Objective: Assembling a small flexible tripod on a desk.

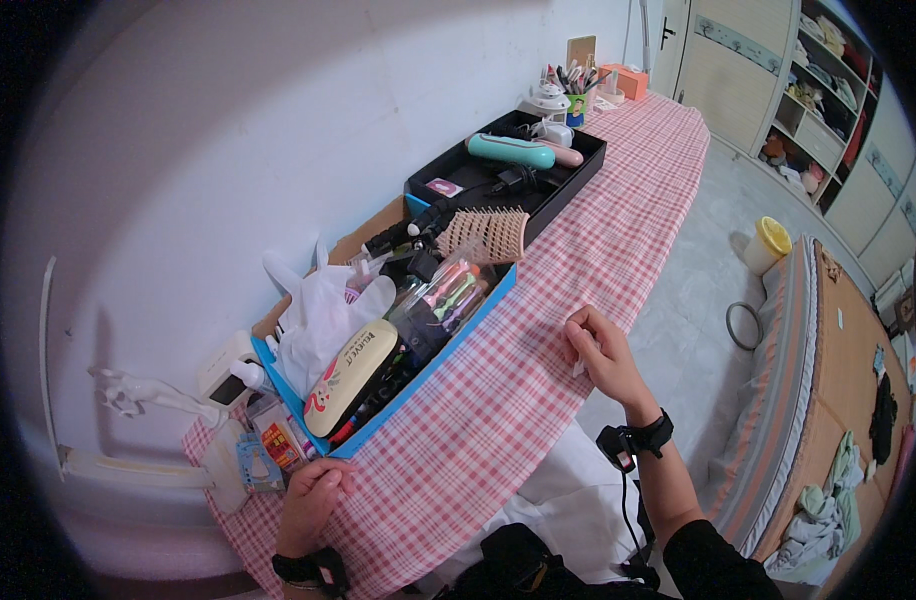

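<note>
My left hand [311, 505] rests on the pink checked tablecloth at the near corner of a blue-edged box [425, 393]. Its fingers are curled together, and nothing shows in them. Over the table's right edge, my right hand [603, 355] is closed with the fingers bent in. A small white bit [578, 368] shows under those fingers, too small to name. Packed in the box are a cream glasses case [353, 375], a white plastic bag [323, 325], a beige vented hairbrush [485, 234] and a clear pouch of colourful items [453, 290].
Behind the box sits a black tray [568, 195] with a turquoise handheld device [510, 150] and cables. A pen holder [576, 105] and an orange box [626, 82] stand farther back. Small packets [280, 445] lie left of my box. A yellow-topped bin [769, 243] and a bed [808, 400] are right.
</note>
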`<state>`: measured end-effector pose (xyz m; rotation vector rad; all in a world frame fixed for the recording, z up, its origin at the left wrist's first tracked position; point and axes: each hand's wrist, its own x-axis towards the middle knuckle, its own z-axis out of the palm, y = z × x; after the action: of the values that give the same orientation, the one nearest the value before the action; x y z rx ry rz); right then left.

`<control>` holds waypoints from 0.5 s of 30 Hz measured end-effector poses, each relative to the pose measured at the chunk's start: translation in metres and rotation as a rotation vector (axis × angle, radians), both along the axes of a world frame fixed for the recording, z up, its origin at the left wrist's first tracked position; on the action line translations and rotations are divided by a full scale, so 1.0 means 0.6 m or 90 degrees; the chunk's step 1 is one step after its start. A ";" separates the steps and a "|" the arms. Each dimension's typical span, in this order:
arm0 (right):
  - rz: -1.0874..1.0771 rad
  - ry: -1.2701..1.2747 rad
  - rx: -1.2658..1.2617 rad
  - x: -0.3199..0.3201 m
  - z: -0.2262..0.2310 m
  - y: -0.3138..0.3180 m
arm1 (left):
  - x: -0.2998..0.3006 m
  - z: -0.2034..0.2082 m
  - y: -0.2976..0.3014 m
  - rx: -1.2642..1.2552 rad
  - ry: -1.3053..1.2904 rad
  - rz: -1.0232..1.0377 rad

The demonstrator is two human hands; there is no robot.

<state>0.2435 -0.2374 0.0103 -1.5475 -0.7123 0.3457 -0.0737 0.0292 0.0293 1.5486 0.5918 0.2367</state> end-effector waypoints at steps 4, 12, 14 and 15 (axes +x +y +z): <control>0.000 -0.006 -0.003 0.000 0.001 0.000 | -0.001 0.000 0.000 -0.009 -0.007 -0.002; -0.006 -0.009 -0.013 -0.001 0.002 -0.001 | -0.001 0.001 -0.001 -0.019 0.021 0.013; -0.007 -0.008 -0.016 -0.002 0.002 0.000 | -0.001 0.002 -0.001 -0.013 0.016 0.013; -0.008 -0.008 -0.017 -0.001 0.002 0.000 | 0.000 0.005 -0.002 -0.003 0.017 0.007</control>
<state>0.2426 -0.2374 0.0116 -1.5795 -0.7106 0.3369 -0.0736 0.0279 0.0323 1.5470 0.6218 0.2232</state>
